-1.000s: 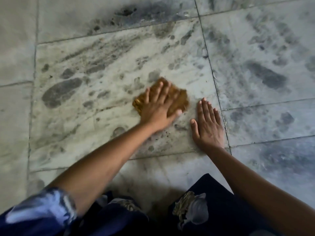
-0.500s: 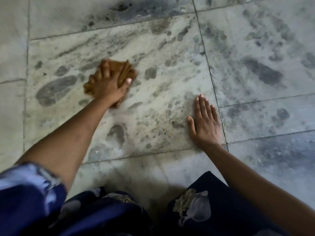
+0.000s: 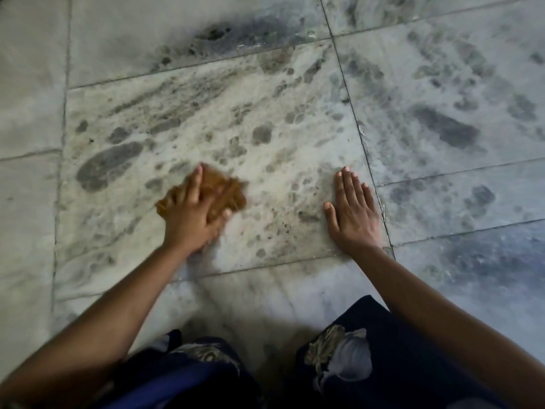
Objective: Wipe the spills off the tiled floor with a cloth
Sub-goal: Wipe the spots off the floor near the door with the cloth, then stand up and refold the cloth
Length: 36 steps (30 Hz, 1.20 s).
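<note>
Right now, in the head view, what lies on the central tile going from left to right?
Large oval dark patch → left hand pressing the brown cloth → speckled spill marks → right hand flat on the floor → grout line.

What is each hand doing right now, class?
Left hand: pressed down on the brown cloth, fingers spread.
Right hand: open, flat on the tiled floor, holding nothing.

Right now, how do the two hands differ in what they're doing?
The left hand presses on the brown cloth and is motion-blurred; the right hand is sharp, with nothing under it. The left hand's fingers curl over the cloth; the right hand's lie flat and straight. Both rest on the same stained tile.
</note>
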Tool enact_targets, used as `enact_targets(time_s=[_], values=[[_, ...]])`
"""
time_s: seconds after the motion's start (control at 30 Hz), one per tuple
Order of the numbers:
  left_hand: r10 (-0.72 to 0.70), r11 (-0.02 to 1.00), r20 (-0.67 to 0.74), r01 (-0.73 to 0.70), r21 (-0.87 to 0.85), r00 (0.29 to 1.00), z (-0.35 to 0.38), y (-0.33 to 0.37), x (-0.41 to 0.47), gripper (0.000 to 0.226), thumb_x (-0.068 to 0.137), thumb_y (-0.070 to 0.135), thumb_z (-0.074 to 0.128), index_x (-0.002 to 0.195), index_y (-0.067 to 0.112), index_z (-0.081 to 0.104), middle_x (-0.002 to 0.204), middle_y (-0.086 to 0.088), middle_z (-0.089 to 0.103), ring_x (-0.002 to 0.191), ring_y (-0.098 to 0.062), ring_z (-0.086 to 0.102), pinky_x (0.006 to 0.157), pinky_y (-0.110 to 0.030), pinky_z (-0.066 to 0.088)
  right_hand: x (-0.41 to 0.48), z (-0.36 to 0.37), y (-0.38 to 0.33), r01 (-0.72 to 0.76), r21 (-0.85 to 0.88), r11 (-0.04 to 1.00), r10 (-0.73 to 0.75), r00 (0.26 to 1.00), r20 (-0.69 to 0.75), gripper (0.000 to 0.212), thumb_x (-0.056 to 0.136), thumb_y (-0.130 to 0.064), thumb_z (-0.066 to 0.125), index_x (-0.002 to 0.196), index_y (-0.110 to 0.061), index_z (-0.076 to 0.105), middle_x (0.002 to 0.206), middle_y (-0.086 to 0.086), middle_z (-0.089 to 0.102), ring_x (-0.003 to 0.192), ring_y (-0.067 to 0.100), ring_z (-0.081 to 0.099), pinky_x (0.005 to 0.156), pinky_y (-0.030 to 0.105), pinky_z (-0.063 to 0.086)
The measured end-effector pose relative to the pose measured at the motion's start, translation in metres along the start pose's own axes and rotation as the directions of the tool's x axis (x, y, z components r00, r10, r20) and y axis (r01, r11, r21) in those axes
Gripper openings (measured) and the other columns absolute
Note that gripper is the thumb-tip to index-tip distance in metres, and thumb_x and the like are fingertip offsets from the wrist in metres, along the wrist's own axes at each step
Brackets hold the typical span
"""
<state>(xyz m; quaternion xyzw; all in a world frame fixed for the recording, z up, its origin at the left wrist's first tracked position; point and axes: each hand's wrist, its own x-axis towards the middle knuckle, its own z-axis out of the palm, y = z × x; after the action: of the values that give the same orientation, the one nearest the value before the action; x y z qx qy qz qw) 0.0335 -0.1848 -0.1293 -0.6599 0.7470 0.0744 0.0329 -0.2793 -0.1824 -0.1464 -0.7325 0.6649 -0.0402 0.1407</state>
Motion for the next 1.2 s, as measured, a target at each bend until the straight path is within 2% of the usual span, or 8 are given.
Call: enact_targets(time_s=[0.1, 0.37, 0.47, 0.57, 0.7, 0.93, 1.1, 1.2], values=[[-0.152, 0.988, 0.004, 0.152, -0.026, 0.988, -0.01, 0.02, 0.03, 0.077, 0.079, 0.068, 0.013, 0.14, 0.03, 0.041, 0.158, -0.009, 0.015, 0.138, -0.04, 0.024, 0.103, -0.056, 0.023, 0.002, 0.0, -0.001, -0.011, 0.026, 1.0, 0.01, 1.0, 0.007, 0.071, 0.089, -0.048, 0.006, 0.149, -0.011, 0.005, 0.158, 0.007, 0.002, 0.146, 0.015, -0.001, 0.115, 0.026, -0.01], [0.314, 0.947, -0.041, -0.316, -0.056, 0.948, 0.022, 0.098, -0.061, 0.047, 0.087, 0.056, 0.036, 0.129, 0.037, 0.043, 0.149, -0.003, 0.039, 0.134, -0.03, 0.037, 0.1, -0.053, 0.031, -0.005, -0.002, -0.006, -0.017, 0.101, 0.995, 0.013, 0.999, 0.04, 0.078, 0.084, -0.053, -0.003, 0.149, -0.011, 0.003, 0.159, 0.006, -0.001, 0.146, 0.015, -0.003, 0.116, 0.029, -0.007], [0.215, 0.899, -0.032, -0.211, -0.384, 0.976, 0.012, 0.109, -0.076, 0.054, 0.086, 0.057, 0.036, 0.131, 0.03, 0.049, 0.145, 0.002, 0.045, 0.133, -0.019, 0.039, 0.102, -0.039, 0.028, -0.009, -0.004, -0.01, -0.007, 0.121, 0.993, 0.002, 0.999, 0.045, 0.078, 0.084, -0.053, -0.005, 0.149, -0.012, 0.001, 0.159, 0.005, -0.003, 0.145, 0.014, -0.006, 0.116, 0.028, -0.008], [-0.084, 0.372, 0.151, 0.171, -0.912, 0.985, -0.026, 0.107, -0.074, 0.063, 0.082, 0.059, 0.049, 0.129, 0.019, 0.054, 0.129, -0.003, 0.059, 0.121, -0.015, 0.053, 0.105, -0.032, 0.038, -0.006, -0.016, -0.023, 0.053, 0.147, 0.988, -0.058, 0.998, 0.034, 0.078, 0.084, -0.054, -0.005, 0.149, -0.011, 0.001, 0.159, 0.006, -0.001, 0.145, 0.014, -0.007, 0.114, 0.026, -0.012], [-0.141, -0.431, 0.516, 0.417, -0.8, 0.845, -0.091, 0.076, -0.056, 0.04, 0.092, 0.044, 0.045, 0.114, 0.015, 0.06, 0.103, -0.008, 0.072, 0.093, -0.02, 0.069, 0.087, -0.034, 0.053, 0.011, -0.046, -0.059, 0.151, 0.194, 0.969, -0.159, 0.987, 0.027, 0.081, 0.082, -0.055, -0.002, 0.149, -0.011, 0.008, 0.158, 0.007, 0.011, 0.146, 0.017, 0.003, 0.115, 0.028, -0.007], [-0.31, -0.62, 0.369, 0.109, -0.777, 0.876, -0.167, -0.003, -0.021, 0.053, 0.093, 0.048, 0.038, 0.084, 0.014, 0.077, 0.088, -0.012, 0.074, 0.08, -0.027, 0.071, 0.075, -0.039, 0.053, 0.05, -0.106, -0.149, 0.283, 0.362, 0.888, -0.254, 0.959, -0.126, 0.069, 0.09, -0.05, 0.026, 0.147, -0.012, 0.022, 0.148, 0.011, 0.037, 0.138, 0.027, 0.03, 0.115, 0.038, 0.016], [-0.296, -0.665, 0.287, 0.019, -0.747, 0.911, -0.2, -0.049, 0.017, 0.04, 0.057, 0.044, 0.077, 0.079, 0.011, 0.077, 0.087, -0.013, 0.073, 0.079, -0.028, 0.072, 0.068, -0.042, 0.058, 0.101, -0.136, -0.207, 0.355, 0.438, 0.826, -0.301, 0.934, -0.191, 0.064, 0.089, -0.044, 0.034, 0.145, -0.013, 0.03, 0.144, 0.009, 0.043, 0.134, 0.027, 0.036, 0.112, 0.042, 0.028], [-0.352, -0.687, 0.364, 0.027, -0.726, 0.862, -0.225, -0.073, 0.046, 0.036, 0.086, 0.042, 0.051, 0.088, 0.012, 0.072, 0.082, -0.011, 0.073, 0.074, -0.027, 0.071, 0.071, -0.038, 0.057, 0.141, -0.158, -0.243, 0.351, 0.458, 0.816, -0.282, 0.935, -0.215, 0.058, 0.094, -0.04, 0.04, 0.145, -0.015, 0.03, 0.146, 0.009, 0.041, 0.135, 0.026, 0.035, 0.112, 0.04, 0.028]])
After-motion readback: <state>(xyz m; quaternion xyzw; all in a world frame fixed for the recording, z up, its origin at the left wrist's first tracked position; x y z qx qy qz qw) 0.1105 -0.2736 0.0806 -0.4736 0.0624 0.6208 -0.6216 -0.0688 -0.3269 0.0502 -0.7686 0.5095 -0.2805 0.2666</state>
